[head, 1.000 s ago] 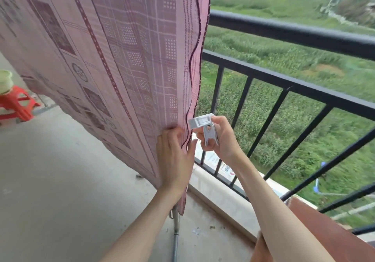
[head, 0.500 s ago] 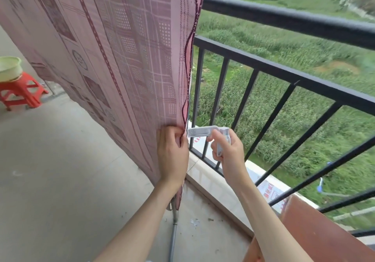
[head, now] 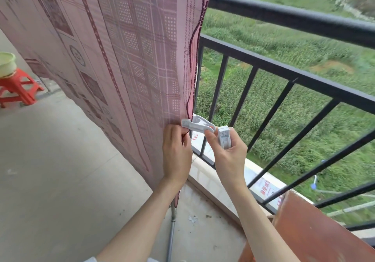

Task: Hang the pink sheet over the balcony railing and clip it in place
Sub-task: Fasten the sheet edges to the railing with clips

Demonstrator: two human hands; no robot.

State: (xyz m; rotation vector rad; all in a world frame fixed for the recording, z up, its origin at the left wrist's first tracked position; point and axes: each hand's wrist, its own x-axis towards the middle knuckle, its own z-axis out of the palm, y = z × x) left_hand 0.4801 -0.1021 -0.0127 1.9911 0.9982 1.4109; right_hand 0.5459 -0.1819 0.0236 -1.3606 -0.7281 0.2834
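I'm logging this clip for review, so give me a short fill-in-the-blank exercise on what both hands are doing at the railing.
1. The left hand pinches the edge of the ____ patterned fabric sheet.
2. The right hand holds a white plastic ____ whose open end reaches the sheet's edge.
3. The sheet hangs beside the black metal ____ of the balcony.
4. On the red plastic stool at far left sits a pale green ____.

Missing words: pink; clip; railing; basin

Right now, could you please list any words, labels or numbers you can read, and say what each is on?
White banner outside below the railing: red characters, too blurred to read.
White clip, pink sheet, red stool: no text.
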